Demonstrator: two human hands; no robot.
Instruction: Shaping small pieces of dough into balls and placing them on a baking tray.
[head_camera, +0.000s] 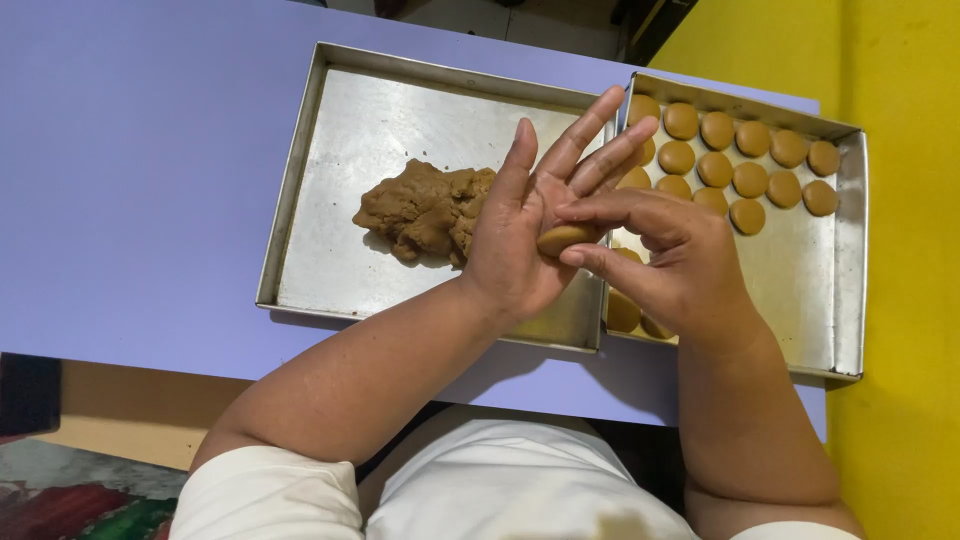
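Note:
My left hand (530, 225) is held flat, palm up, fingers spread, over the gap between two metal trays. A small flattened piece of brown dough (563, 239) lies on that palm. My right hand (665, 260) pinches the piece between thumb and fingertips. The left tray (330, 200) holds a rough lump of brown dough (425, 208) just left of my left hand. The right tray (850, 270) carries several round flattened dough discs (745, 160) in rows at its far end, and a few more (622, 312) lie under my right hand.
Both trays rest on a lavender table (140, 180). A yellow wall or surface (900, 80) runs along the right side. The near right part of the right tray is bare metal. My white shirt is at the bottom edge.

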